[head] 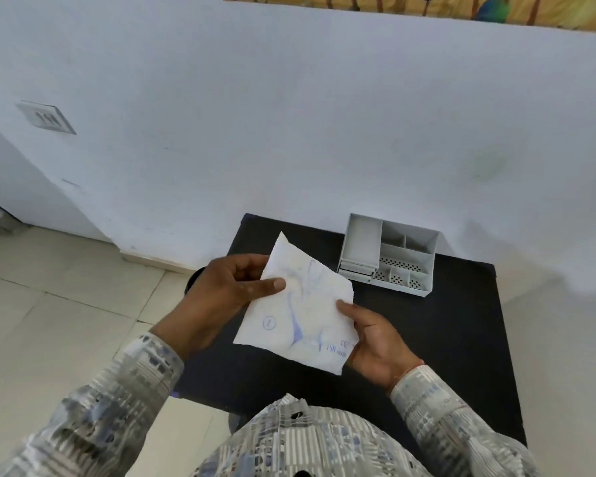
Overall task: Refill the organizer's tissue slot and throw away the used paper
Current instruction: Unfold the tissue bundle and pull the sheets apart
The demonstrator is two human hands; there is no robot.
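You hold the white paper packet, printed with blue marks, above the black table. Your left hand pinches its upper left edge, thumb on top; your right hand grips its right edge. The grey organizer stands well apart, by the wall.

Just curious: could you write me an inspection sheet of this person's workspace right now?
Surface: black rectangular table against a white wall.
Job's things: grey plastic compartment organizer at the table's far edge; white printed paper sheet held above the table.
Clutter: nothing seen.
Hands: left hand and right hand each pinch a side of the sheet.
Cables: nothing seen.
Surroundings: tiled floor, wall switch plate.
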